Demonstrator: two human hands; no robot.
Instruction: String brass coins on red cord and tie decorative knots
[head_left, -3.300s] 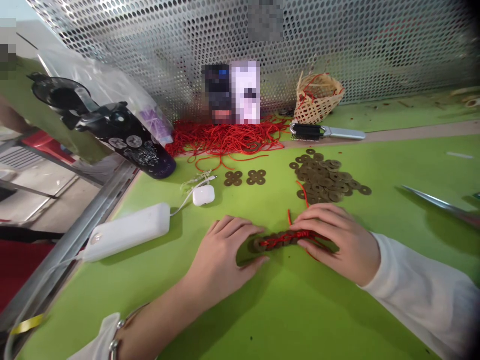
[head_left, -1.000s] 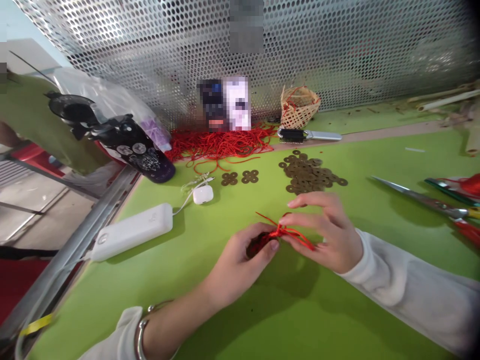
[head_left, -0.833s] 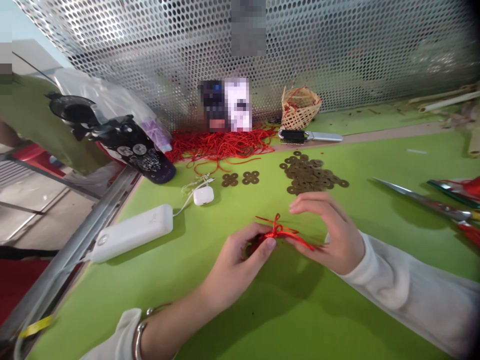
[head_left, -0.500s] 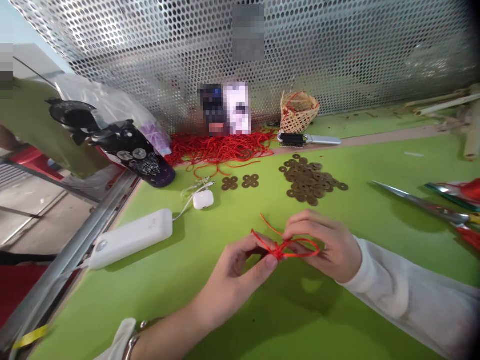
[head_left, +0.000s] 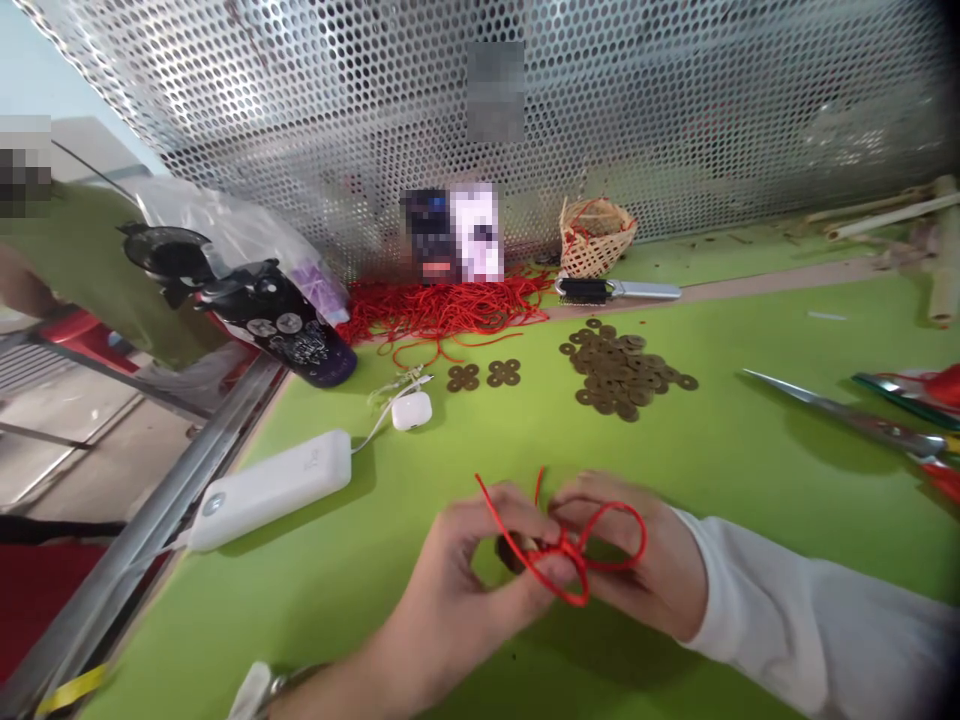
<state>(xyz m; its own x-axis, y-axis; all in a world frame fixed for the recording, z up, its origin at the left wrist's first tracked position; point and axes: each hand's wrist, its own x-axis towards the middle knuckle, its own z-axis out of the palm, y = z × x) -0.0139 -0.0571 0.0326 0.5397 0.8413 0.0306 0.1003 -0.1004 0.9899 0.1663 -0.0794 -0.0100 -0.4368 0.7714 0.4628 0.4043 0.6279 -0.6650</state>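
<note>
Head view — slim red cord (head_left: 568, 546), round loops — in left hand (head_left: 442, 592).

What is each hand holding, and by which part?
The left hand pinches the red cord at its knot. What the right hand grips, behind the loop, is hidden.

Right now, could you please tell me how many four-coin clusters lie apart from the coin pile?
2. One cluster lies beyond and right of the white case; the other cluster sits just right of the first. The left hand or right hand could hide more.
</note>
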